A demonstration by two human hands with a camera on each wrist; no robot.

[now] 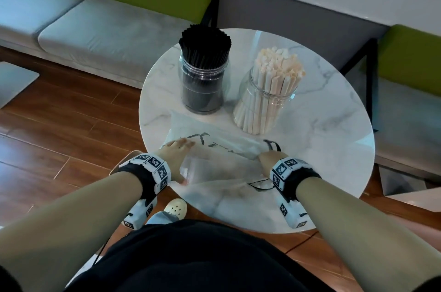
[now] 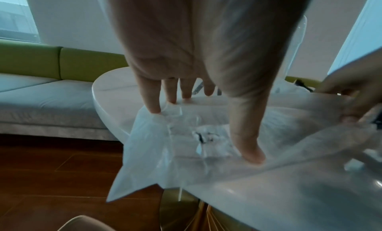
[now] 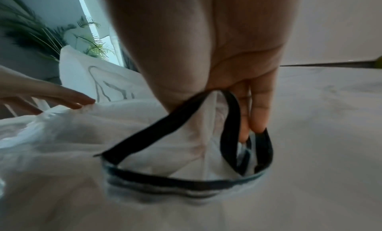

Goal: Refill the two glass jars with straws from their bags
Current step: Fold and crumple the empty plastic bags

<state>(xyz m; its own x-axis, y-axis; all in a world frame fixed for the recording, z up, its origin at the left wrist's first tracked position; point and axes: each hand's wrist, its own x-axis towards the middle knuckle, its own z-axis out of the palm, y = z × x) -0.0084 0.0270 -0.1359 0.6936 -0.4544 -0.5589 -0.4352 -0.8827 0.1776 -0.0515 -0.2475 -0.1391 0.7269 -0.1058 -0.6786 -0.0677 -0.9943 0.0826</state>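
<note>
Two flattened, translucent plastic bags (image 1: 214, 148) lie overlapping on a round white marble table (image 1: 334, 124), at the edge nearest the person. One bag has a black drawstring (image 3: 186, 183) looped at its mouth. Behind the bags, toward the table's middle, stand two glass jars side by side, both upright. The jar of black straws (image 1: 202, 81) is packed full, and just to its right the jar of pale paper straws (image 1: 265, 100) is also full, its straws fanning outward.

The left hand (image 1: 176, 151) lies on the bags with fingers spread straight, fingertips (image 2: 155, 108) and thumb pressing the plastic flat. The right hand (image 1: 269, 156) pinches the bag mouth by the drawstring, fingers curled around gathered plastic.

Beyond the table runs a grey cushioned bench (image 1: 107, 29) with a green backrest, over a wooden floor (image 1: 59, 136).
</note>
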